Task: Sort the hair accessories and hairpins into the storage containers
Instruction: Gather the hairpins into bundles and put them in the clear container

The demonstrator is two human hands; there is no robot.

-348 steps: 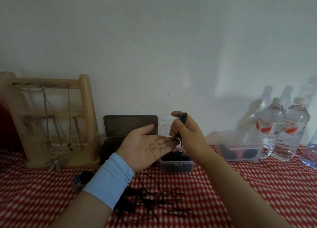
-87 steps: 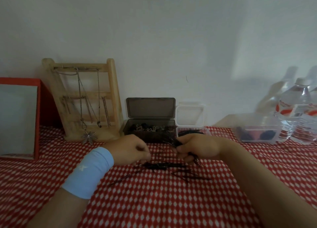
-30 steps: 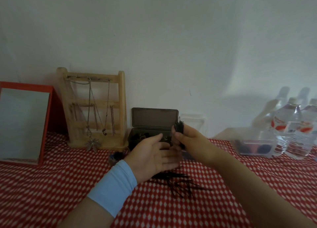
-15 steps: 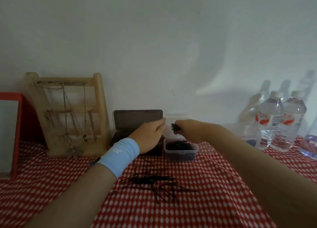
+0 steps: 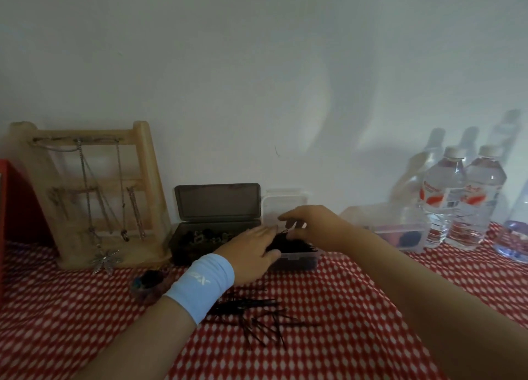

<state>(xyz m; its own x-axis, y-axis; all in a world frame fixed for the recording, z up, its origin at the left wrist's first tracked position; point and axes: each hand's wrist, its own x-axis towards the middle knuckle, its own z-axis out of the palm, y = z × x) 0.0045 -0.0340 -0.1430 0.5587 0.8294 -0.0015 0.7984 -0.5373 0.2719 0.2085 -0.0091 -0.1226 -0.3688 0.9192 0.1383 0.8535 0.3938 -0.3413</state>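
A small clear box [image 5: 298, 259] stands open at the back of the table, heaped with black hairpins [image 5: 300, 246] whose ends stick out to the right. My left hand [image 5: 251, 251] lies flat against the box's left side, fingers on the pins. Just above the box hovers my right hand [image 5: 313, 225], fingers loosely spread over the heap, nothing plainly held. Several loose black hairpins [image 5: 257, 314] lie scattered on the red checked cloth in front. Left of the clear box, a dark box [image 5: 205, 238] with its lid up holds small clips.
A wooden jewellery stand [image 5: 94, 194] with hanging chains stands at the back left, a red frame [image 5: 11, 208] beside it. A dark hair tie [image 5: 148, 282] lies near my left wrist. A clear container [image 5: 400, 234] and water bottles [image 5: 445, 194] stand at the right.
My right hand lowered the pinched bundle of hairpins into the clear box and loosened its fingers. My left hand dropped from the lid to the box's left side.
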